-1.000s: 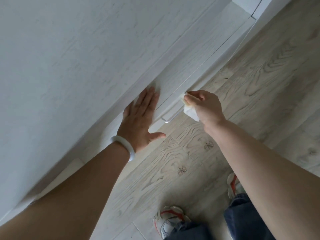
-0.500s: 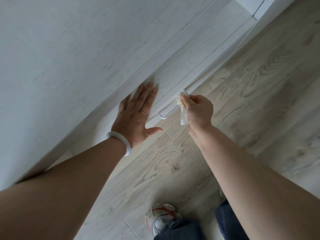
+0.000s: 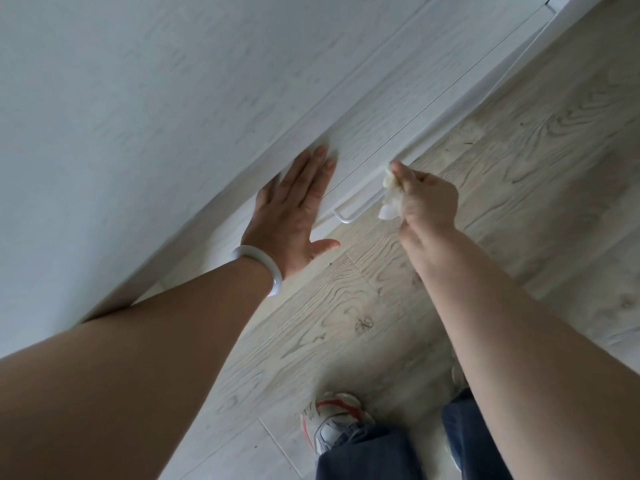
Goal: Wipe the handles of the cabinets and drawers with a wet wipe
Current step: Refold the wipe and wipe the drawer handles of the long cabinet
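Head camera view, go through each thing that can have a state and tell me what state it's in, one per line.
Left hand: open, flat against the drawer front.
Right hand: pinching the wet wipe.
Wet wipe: crumpled, at the right end of the handle.
Handle: left end bare.
Drawer: looks shut.
Bangle: on the left wrist.

— What was the drawer front (image 3: pixel 391 116) made of?
— Matt, pale board with a faint printed wood grain; the handle (image 3: pixel 360 202) looked like smooth white-coated metal, slightly glossy.
— And the wipe (image 3: pixel 389 199)?
— Soft, crumpled white cloth-like paper, damp-looking, pinched in the right hand (image 3: pixel 427 199).
— The floor (image 3: pixel 519 150)?
— Light wood-pattern planks, matt, strongly grained. The bracelet (image 3: pixel 259 268) was smooth, milky, polished stone or glass
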The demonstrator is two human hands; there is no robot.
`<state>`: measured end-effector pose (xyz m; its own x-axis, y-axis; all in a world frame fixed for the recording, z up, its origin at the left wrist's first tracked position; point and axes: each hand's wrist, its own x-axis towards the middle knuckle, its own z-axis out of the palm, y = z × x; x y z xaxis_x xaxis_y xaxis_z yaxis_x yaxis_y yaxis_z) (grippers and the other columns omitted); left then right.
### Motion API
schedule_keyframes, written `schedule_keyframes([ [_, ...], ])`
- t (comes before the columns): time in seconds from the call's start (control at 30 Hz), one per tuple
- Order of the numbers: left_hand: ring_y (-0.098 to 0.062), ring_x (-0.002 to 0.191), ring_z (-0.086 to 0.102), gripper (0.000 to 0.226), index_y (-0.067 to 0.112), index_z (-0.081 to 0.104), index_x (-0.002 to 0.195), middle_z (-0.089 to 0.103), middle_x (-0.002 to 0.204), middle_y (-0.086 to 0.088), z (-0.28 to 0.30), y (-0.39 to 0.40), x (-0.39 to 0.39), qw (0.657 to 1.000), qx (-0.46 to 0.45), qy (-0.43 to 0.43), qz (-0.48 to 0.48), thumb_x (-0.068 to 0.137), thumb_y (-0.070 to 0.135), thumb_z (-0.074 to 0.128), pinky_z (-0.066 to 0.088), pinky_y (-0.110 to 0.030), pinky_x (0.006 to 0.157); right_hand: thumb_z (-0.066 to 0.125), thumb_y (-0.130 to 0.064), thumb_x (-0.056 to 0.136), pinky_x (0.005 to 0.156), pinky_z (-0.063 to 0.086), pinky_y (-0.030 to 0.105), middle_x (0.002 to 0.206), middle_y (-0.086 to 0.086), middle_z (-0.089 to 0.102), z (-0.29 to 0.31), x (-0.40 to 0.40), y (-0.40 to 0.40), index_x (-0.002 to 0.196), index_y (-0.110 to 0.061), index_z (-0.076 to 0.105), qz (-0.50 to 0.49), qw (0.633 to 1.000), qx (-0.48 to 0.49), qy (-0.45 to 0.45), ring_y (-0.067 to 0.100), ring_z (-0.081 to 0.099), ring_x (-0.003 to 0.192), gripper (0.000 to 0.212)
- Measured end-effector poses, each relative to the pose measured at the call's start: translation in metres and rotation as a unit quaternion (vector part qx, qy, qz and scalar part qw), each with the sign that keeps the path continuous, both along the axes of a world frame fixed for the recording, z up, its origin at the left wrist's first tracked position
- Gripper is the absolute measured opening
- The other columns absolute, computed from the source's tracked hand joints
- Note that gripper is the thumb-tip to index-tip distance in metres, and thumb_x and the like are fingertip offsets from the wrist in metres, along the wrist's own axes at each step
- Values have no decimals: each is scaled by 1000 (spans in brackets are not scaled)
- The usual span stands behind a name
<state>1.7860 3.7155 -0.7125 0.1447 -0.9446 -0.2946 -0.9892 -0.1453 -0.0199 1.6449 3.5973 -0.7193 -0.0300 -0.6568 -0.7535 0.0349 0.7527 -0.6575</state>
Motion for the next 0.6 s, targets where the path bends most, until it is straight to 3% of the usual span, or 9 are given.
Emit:
schedule_keyframes([
  [0.1,-16,148,-14,117,16,-14,152,-17,161,0,1,-1,0,1000,-2,2,-1,76,69,58,-4,-36,116,75,-17,82,59,48,22,66,5,54,-3,7,32,64,-9,57,36,999,18,-6,14,52,64,27],
  [0.2,-15,148,-14,117,16,-13,152,-17,161,0,2,-1,0,1000,-2,2,0,76,69,58,-6,-34,115,76,-16,81,50,43,20,63,6,51,1,7,42,63,-7,55,82,996,17,5,14,49,61,29],
  [0.27,-16,148,-13,117,16,-12,153,-16,161,0,2,0,0,1000,-3,-3,0,76,70,57,-7,-34,115,76,-15,81,49,44,17,63,3,55,2,1,21,62,-5,58,81,996,2,22,12,52,59,28],
  [0.33,-16,148,-13,116,16,-12,153,-16,161,-1,1,0,0,1000,-4,-6,-1,76,70,57,-7,-34,115,76,-13,81,51,46,10,72,4,62,1,-1,4,78,4,67,31,999,-3,9,9,57,63,20],
  [0.4,-16,148,-14,116,16,-13,153,-16,161,0,1,-1,1,1000,-5,-2,-1,76,70,57,-7,-34,115,75,-15,82,58,49,14,80,9,63,-5,3,8,87,9,66,17,1000,7,10,12,59,71,26],
  [0.47,-15,148,-14,116,17,-13,153,-16,161,0,2,-1,1,1000,-7,5,2,76,69,58,-7,-34,114,76,-16,82,61,47,20,79,9,58,-7,8,26,79,5,64,44,998,38,1,15,55,71,24],
  [0.6,-15,148,-14,115,16,-11,153,-15,161,0,2,-1,-1,1000,-11,-1,0,77,69,58,-8,-33,115,78,-19,79,61,47,17,75,4,64,0,1,15,74,-2,64,109,992,66,1,10,58,68,23],
])
